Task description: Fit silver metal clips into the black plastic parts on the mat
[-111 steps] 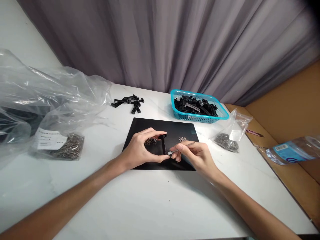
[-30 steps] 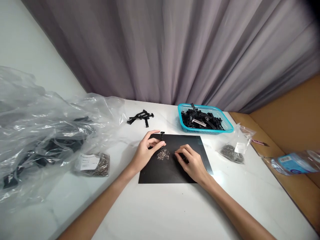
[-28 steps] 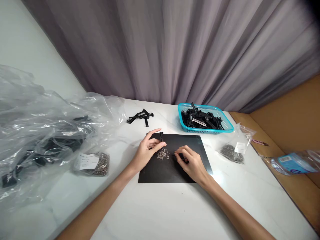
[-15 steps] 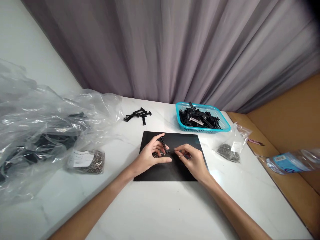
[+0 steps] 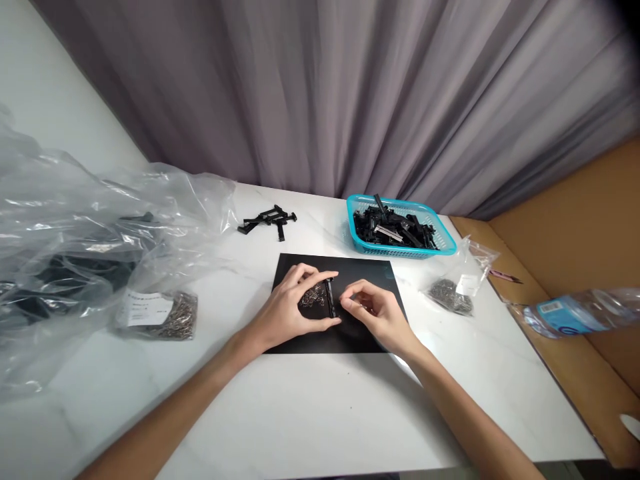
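Over the black mat (image 5: 300, 341), my left hand (image 5: 290, 303) grips a slim black plastic part (image 5: 329, 298) by its two ends, between thumb and index finger. Behind that part, a small heap of shiny metal pieces (image 5: 313, 295) lies on the mat, partly covered by my left hand. Close to the part's right side is my right hand (image 5: 375, 310), its thumb and forefinger pinched together. Whatever is between those fingertips is too small to make out. More small metal bits lie partly hidden behind my right hand.
A blue basket (image 5: 351, 230) full of black parts stands at the back. Several loose black parts (image 5: 270, 217) lie left of it. Bags of metal pieces (image 5: 175, 319) (image 5: 450, 297) flank the mat. Large clear plastic (image 5: 190, 200) covers the left; a bottle (image 5: 570, 313) lies right.
My left hand has turned the black part from a slant to nearly upright in view, now held across its ends. My right hand stays pinched beside it. The whole view has shifted slightly.
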Demonstrator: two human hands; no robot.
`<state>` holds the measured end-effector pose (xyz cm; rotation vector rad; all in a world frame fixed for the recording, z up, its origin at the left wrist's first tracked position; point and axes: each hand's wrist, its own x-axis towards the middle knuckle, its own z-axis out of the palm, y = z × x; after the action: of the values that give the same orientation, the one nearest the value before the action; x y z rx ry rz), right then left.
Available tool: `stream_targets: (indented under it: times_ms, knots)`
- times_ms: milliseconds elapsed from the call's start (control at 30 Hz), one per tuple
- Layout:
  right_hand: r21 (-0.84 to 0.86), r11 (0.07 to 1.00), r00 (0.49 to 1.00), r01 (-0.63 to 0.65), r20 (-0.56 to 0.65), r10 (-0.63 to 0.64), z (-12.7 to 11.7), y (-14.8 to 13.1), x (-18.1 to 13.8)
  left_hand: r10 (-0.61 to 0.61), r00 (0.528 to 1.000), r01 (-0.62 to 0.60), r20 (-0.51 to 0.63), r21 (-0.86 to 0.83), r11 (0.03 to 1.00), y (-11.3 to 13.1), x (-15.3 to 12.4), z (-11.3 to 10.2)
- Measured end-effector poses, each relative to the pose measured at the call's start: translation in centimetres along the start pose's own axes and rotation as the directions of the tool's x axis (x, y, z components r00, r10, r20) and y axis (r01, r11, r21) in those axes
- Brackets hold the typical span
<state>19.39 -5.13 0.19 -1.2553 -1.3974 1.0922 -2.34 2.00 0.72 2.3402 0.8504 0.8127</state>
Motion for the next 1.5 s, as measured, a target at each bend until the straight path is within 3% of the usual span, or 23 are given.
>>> stream_targets:
  times_ms: [167,733,933,1167,1367,1500]
  knots:
    - [-0.02,0.999,0.998,-0.025,0.049,0.026,0.3,-0.2,-0.3,0.079,0.996,-0.079,-0.029,0.016,0.997,0.2,0.1,0.1]
    - [-0.033,0.999,0.985,0.042,0.17,-0.036,-0.1,-0.1,-0.4,0.094,0.993,-0.088,-0.068,0.088,0.992,0.2,0.0,0.0]
    - [0.015,1.0,0.995,0.012,0.099,-0.013,0.3,-0.1,-0.5,0.078,0.994,-0.073,-0.081,0.06,0.996,0.7,0.1,-0.1]
    - [0.034,0.999,0.988,-0.005,0.152,0.0,0.2,-0.1,-0.4,0.096,0.994,-0.093,-0.048,0.055,0.994,0.7,0.2,-0.5]
    - [0.051,0.999,0.996,-0.006,0.085,0.002,0.6,0.0,-0.4,0.125,0.99,-0.119,-0.064,0.095,0.988,0.7,0.2,-0.7]
    - [0.1,0.995,0.994,-0.025,0.109,0.014,1.0,0.0,-0.3,0.157,0.986,-0.146,-0.058,0.155,0.977,0.5,0.2,-0.9]
